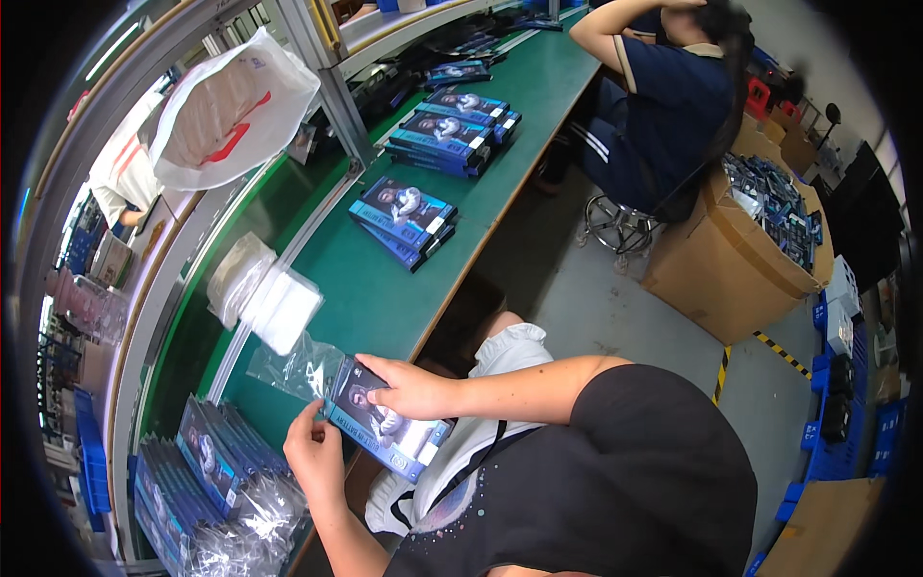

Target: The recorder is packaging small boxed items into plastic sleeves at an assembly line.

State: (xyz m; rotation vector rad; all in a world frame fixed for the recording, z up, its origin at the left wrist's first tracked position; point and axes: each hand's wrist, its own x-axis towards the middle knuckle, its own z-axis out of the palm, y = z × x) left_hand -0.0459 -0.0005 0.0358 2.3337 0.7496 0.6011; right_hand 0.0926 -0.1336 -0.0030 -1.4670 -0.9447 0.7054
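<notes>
Fingers of the right hand [409, 389] lay curled over the top face of a flat blue box [385, 423], while the left hand [312, 447] pinched the box's near-left edge from below; both hands were closed on it, holding it just off the front edge of the green table [365, 288]. A clear plastic bag [293, 367] trailed from the box's far end onto the table, though whether the box sat partly inside its mouth was hard to make out. Bare green surface lay open beyond the bag, bounded by a stack of white sheets [274, 303] to the left and two piled blue boxes [404, 221] farther on. At the lower left, bagged boxes [207, 466] crowded the table's near end, their row cut off by the dark rim of the view. Further stacks [452, 130] stood beside a seated co-worker [663, 106], whose lower legs the table edge hid.
</notes>
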